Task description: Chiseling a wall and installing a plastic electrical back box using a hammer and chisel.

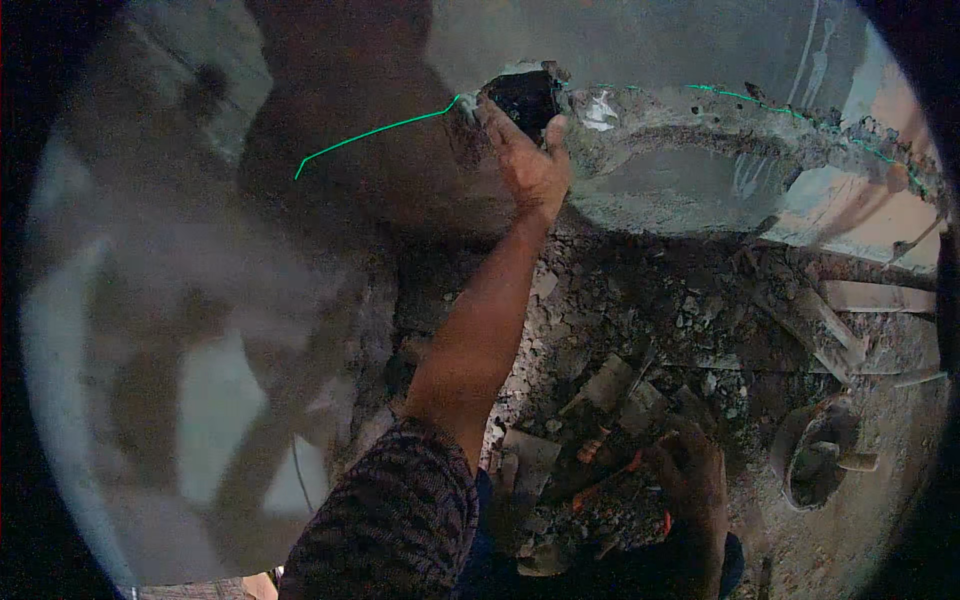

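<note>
My left hand [533, 172] reaches up to the wall, fingers stretched and thumb spread apart. Its fingers lie along the left edge of a black recessed box [524, 98], and the thumb is by the box's lower right edge. The box sits in a rough hole in the wall; the hand covers part of it. Low on the right, in deep shade, is my right hand [678, 455], its fingers seemingly curled. An orange strip [605, 484] lies at those fingertips; the dimness hides what it belongs to.
A rough chased groove [700, 120] runs rightward along the grey wall [640, 40] from the box. A bright green line crosses the wall at box height. Rubble [690, 300] and broken pieces cover the ground. A round bucket [815, 455] and pale boards [880, 296] are at the right.
</note>
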The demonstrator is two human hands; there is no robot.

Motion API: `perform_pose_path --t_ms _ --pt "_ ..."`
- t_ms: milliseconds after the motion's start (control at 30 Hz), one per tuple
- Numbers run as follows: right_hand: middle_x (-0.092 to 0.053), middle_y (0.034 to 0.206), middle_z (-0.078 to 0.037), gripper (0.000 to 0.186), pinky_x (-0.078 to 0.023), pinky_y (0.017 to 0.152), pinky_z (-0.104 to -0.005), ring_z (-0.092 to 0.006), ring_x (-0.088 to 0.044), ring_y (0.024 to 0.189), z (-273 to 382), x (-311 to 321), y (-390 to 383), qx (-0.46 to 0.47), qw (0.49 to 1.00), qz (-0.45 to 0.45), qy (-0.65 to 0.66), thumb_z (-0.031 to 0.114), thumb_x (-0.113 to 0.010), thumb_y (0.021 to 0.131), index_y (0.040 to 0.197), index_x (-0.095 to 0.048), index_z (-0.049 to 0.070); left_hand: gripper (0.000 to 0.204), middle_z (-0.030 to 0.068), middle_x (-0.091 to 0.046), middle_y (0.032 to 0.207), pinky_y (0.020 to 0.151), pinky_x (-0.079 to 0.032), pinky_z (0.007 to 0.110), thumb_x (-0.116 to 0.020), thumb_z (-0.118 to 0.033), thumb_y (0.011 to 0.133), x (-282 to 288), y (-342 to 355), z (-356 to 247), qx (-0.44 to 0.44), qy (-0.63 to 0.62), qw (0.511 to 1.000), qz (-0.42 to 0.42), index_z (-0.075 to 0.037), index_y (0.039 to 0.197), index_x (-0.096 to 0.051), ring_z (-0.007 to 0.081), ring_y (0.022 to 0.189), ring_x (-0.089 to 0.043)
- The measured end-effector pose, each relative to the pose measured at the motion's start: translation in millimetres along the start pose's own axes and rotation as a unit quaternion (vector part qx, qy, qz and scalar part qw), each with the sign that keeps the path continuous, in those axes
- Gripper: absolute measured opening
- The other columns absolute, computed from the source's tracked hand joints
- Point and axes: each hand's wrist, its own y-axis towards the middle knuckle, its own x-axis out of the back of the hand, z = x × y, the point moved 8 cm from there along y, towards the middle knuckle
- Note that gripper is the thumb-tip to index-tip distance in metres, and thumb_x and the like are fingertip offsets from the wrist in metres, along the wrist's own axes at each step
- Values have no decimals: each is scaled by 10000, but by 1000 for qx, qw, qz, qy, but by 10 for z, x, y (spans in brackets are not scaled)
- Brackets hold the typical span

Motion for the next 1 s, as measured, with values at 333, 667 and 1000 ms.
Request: perform_pose_path --t_ms 333,667,1000 --pt "-737 961 -159 428 -542 797 -410 -294 -723 925 113 44 -2 -1 1000 4 19 213 -703 858 1258 -630 79 1004 341 -195 1559 1194 -238 511 -623 -488 931 82 -5 -98 -10 -3 1000 -2 102 1527 -69 483 1457 -213" --pt "-729 929 -159 429 -546 782 -405 -282 -717 868 50 -3 -25 -34 999 13 39 191 -684 855 1255 -626 50 1002 329 -192 1563 1185 -258 507 -610 -506 935 28 -9 -27 -9 34 999 3 89 1532 -68 479 1441 -244" --pt "-733 954 -167 475 -543 762 -388 -270 -720 870 11 -7 -3 -17 999 12 26 255 -718 848 1271 -627 59 998 327 -226 1545 1175 -271 514 -605 -511 933 -38 -7 67 -26 -5 999 -25 76 1537 -70 474 1422 -283"
